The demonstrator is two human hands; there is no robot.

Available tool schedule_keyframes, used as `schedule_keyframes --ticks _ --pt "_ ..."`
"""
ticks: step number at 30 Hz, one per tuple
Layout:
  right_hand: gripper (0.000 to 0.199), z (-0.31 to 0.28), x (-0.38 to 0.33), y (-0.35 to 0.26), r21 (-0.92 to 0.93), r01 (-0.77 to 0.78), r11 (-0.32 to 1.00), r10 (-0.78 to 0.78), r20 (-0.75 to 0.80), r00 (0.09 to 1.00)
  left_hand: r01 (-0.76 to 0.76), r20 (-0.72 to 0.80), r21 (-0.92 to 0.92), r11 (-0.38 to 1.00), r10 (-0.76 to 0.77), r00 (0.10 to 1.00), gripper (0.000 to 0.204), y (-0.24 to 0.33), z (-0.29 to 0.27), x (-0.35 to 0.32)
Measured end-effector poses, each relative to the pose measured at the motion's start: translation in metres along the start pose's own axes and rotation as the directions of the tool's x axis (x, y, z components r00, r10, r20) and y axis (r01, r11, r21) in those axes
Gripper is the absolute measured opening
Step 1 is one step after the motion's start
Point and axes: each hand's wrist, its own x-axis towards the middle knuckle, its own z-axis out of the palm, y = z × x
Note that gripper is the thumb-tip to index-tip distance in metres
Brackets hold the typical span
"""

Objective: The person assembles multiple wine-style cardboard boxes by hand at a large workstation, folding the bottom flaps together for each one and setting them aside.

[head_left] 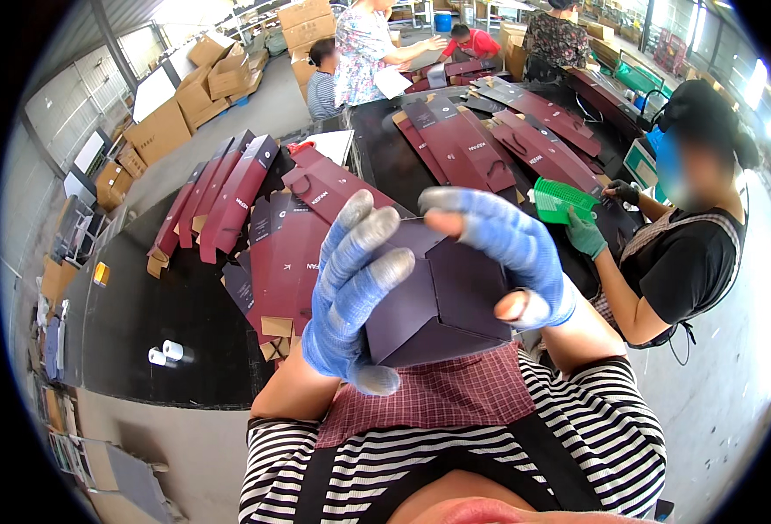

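A dark purple carton box (438, 301) is held up close to my chest, its folded end flaps turned toward me. My left hand (351, 288), in a blue knit glove with greyish fingertips, presses against the box's left side, fingers extended. On the right and far sides, my right hand (508, 253) grips it in a matching glove with the thumb tip and one fingertip bare. The far end of the box is hidden. Just beyond my hands, flat maroon cartons (285, 253) lie overlapping on the black table (202, 306).
Formed maroon boxes (239, 196) stand to the left; more cartons (455, 144) lie beyond. Two white rolls (172, 350) sit at left. A co-worker (687, 236) at right holds a green perforated sheet (564, 201). Other people work at the far end, near stacked cardboard boxes (307, 31).
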Motion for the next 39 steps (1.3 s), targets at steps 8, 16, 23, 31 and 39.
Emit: schedule_keyframes --ticks 8,16,23,31,39 --pt "0.079 -0.007 -0.003 0.011 -0.067 0.077 0.995 -0.068 0.123 0.99 0.057 0.089 0.015 0.998 -0.058 0.994 0.098 -0.012 -0.005 0.004" --pt "0.149 0.041 -0.059 0.045 0.27 -0.272 0.924 0.3 -0.068 0.952 0.551 0.066 -0.299 0.779 -0.559 0.827 0.132 -0.011 0.022 -0.039" --pt "0.065 0.073 -0.177 0.109 0.281 -0.627 0.726 0.644 0.039 0.764 0.729 0.194 -0.128 0.672 -0.704 0.683 0.15 -0.045 0.063 -0.157" --pt "0.065 0.005 -0.069 0.092 0.729 -0.187 0.659 0.597 -0.355 0.72 0.803 0.189 0.06 0.592 -0.797 0.573 0.145 -0.038 0.045 -0.167" --pt "0.071 0.044 -0.001 0.112 0.753 -0.279 0.596 0.661 -0.264 0.702 0.665 -0.074 0.457 0.59 -0.72 0.69 0.122 -0.014 -0.044 -0.146"
